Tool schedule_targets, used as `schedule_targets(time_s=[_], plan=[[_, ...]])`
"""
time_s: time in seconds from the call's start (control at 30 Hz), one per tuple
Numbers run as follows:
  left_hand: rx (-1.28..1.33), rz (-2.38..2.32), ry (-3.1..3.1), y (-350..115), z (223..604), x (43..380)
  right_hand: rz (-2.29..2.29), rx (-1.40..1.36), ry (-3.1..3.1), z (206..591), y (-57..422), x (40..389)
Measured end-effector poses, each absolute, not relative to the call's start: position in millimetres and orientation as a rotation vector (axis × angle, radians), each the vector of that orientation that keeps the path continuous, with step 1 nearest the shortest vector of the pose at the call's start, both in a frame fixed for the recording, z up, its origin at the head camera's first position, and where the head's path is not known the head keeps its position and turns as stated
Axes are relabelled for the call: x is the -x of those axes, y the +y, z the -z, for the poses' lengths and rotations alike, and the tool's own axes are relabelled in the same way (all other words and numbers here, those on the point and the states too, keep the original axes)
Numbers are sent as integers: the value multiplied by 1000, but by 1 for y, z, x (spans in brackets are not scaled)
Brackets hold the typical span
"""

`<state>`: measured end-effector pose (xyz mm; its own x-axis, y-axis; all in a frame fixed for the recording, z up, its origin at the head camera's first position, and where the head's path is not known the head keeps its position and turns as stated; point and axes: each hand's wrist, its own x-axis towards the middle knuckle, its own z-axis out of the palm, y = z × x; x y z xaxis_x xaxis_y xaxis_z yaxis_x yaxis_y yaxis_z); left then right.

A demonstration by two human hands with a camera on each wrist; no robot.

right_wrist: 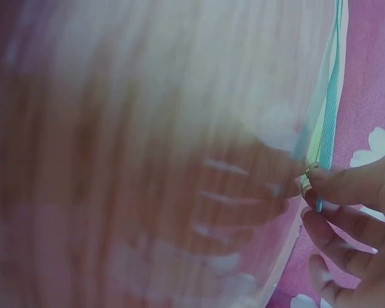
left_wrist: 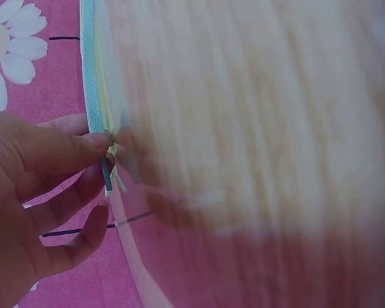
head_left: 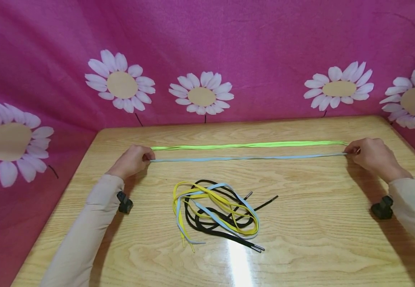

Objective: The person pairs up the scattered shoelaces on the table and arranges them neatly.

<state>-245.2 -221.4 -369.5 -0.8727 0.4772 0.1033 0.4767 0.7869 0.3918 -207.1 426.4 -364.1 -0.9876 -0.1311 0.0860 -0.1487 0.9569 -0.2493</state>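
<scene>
A light blue shoelace (head_left: 247, 158) is stretched nearly straight from side to side across the table. My left hand (head_left: 133, 160) pinches one end between thumb and fingers; in the left wrist view the tip of the lace (left_wrist: 106, 174) pokes out below the pinch. At the other end, the thumb and fingertips of my right hand (head_left: 374, 157) pinch it too, its tip (right_wrist: 319, 204) showing below them. Just behind, a bundle of neon yellow-green laces (head_left: 265, 144) lies stretched out roughly parallel, its ends close by both hands.
Nearer the front, a tangled pile holds a yellow lace (head_left: 214, 196), another light blue lace (head_left: 211, 213) and black laces (head_left: 267, 202) with metal-looking tips. The wooden table (head_left: 311, 239) meets a pink cloth (head_left: 265, 48) with white flowers at its back and sides.
</scene>
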Motion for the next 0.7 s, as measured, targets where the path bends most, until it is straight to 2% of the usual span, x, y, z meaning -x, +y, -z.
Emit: schedule_targets(time_s=[0.43,0.7], plan=[[-791,-651,2956,-220,359,241,-402,-136,-3013,357,421,196],[-845,-585,2920,-190,347,233,-409,-326,-2934,345,376,190]])
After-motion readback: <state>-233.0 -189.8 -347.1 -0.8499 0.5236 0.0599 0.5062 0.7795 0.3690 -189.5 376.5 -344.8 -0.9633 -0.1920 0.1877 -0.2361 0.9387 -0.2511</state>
